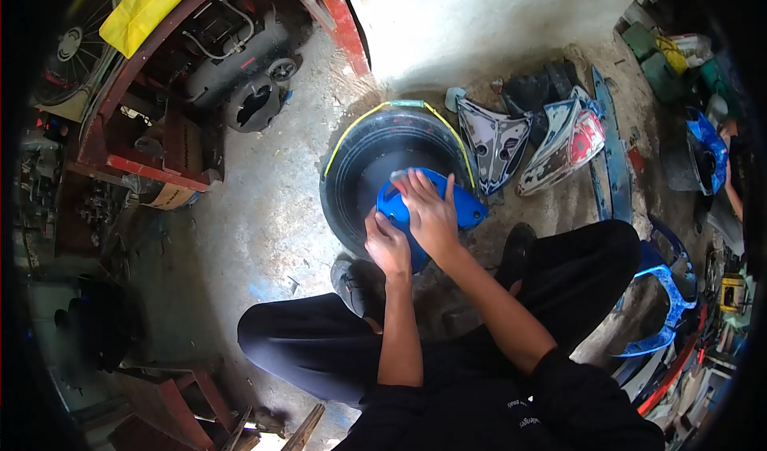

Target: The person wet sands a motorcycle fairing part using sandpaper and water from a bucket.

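Observation:
A blue plastic motorcycle body panel [471,211] is held tilted above the front part of a black bucket [329,203]. My left hand [387,243] grips the panel's near left edge, thumb pointing up along it. Across the panel's upper face lies my right hand [431,215], its fingers pressing a small grey pad [399,176] against the surface. Most of that pad is covered by the fingers, so its exact kind does not show. The bucket has dark water inside and a yellow handle [351,131] with a pale green grip resting at the far rim.
Worn fairing panels [495,143] and a long blue strip [609,147] lie right of the bucket. A blue frame-like panel [667,311] is at the lower right. Another person's arm [731,175] shows at the right edge. A red rack [152,163] stands left.

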